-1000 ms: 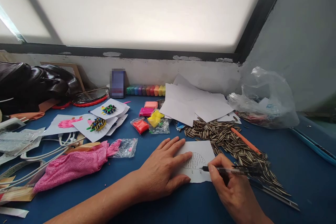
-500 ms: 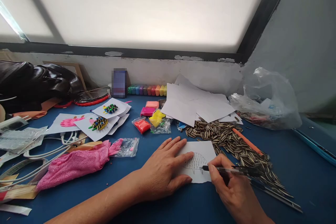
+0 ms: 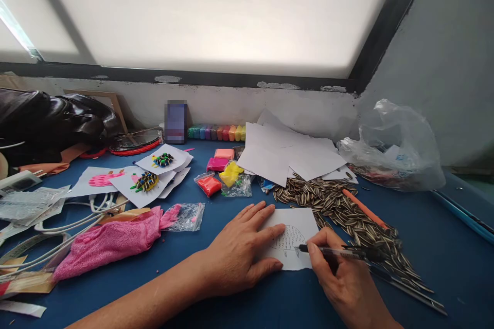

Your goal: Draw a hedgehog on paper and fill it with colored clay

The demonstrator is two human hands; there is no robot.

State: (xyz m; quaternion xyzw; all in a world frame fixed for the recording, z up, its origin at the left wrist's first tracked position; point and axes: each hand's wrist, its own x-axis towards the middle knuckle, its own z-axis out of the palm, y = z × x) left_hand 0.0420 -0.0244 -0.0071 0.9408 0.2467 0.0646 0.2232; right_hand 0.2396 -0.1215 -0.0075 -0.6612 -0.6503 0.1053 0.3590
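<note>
My left hand (image 3: 247,249) lies flat with fingers spread over the left part of a small white sheet of paper (image 3: 304,218). On the sheet is a black line drawing (image 3: 290,236): a rounded body filled with short marks, with small legs below. A black pen (image 3: 328,252) is gripped in my right hand (image 3: 343,277), its tip at the lower right of the drawn body. Striped sunflower seeds (image 3: 339,211) lie heaped just beyond and to the right of this hand. An orange stick-like tool (image 3: 365,209) rests on the heap.
Loose white sheets (image 3: 293,151) lie behind the seeds, beside a clear plastic bag (image 3: 401,149). Bright clay packets (image 3: 231,172) sit mid-table. To the left are a pink cloth (image 3: 111,241), white cables (image 3: 57,226) and paper cards with clay-and-seed figures (image 3: 146,182). A phone (image 3: 175,122) leans at the back.
Almost nothing differs. The pen and my right hand have shifted very slightly, with the tip still at the drawing's lower right. My left hand stays in place on the paper.
</note>
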